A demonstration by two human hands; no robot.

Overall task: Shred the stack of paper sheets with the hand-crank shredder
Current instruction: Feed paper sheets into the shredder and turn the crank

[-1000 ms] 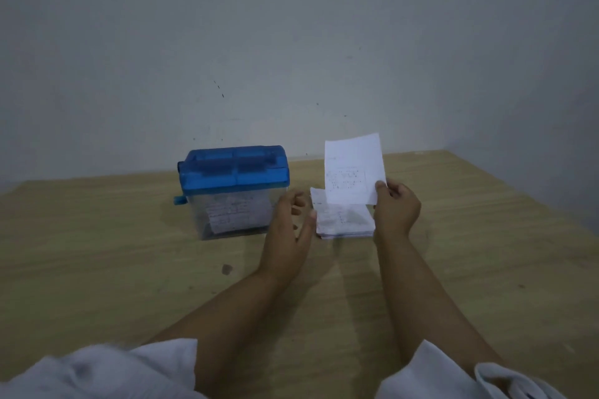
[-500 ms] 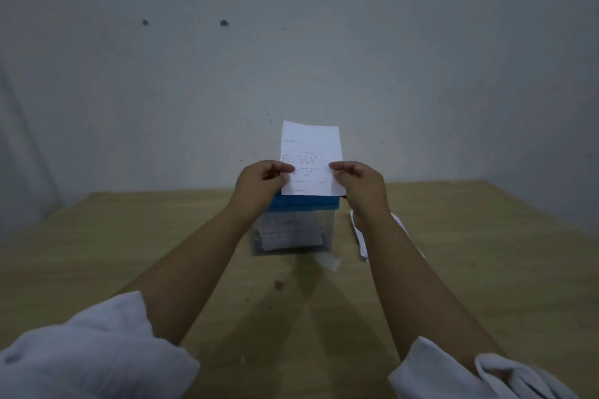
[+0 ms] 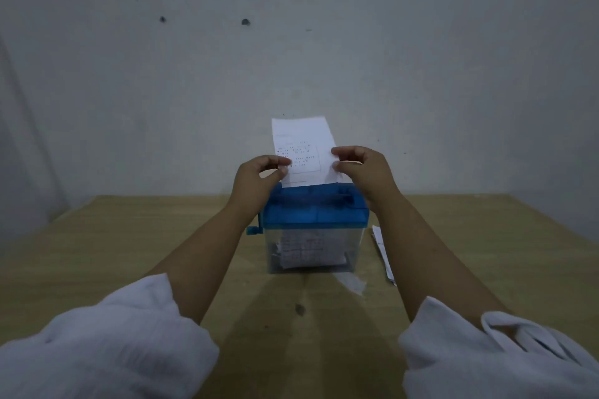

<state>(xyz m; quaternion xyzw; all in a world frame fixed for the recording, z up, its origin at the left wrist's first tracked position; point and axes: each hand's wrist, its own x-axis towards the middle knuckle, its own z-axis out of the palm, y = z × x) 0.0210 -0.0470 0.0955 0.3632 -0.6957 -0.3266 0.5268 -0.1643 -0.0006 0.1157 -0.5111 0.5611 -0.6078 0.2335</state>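
Sheet (image 3: 303, 146): one printed slip held upright over the shredder (image 3: 314, 214), which stands mid-counter, toward the far edge. Its long axis is vertical and its lower edge is down at the blue lid.
Left hand (image 3: 259, 181): thumb and fingers (image 3: 281, 171) pinch the sheet's left edge, low down.
Right hand (image 3: 363, 172): thumb and fingers (image 3: 339, 167) pinch the right edge at about the same height.
Key relation: the lid's top lies directly below both pinches and runs left to right, matching the sheet's width. The coming move, as I judge it, is a straight feed downward with the sheet kept square.
Crank (image 3: 254, 229): at the shredder's left end, just beside the left forearm, so the left hand is the nearer one.
Stack (image 3: 384, 253): lies on the counter (image 3: 129, 253) just right of the shredder.
Hidden: whether the lower edge has entered the slot cannot be told, because the lid's near rim covers it. Most of the crank is behind the left forearm. Only a thin sliver of the stack shows past the right forearm. The print is too small to read. The clear bin (image 3: 311, 253) shows paper inside, but dimly.
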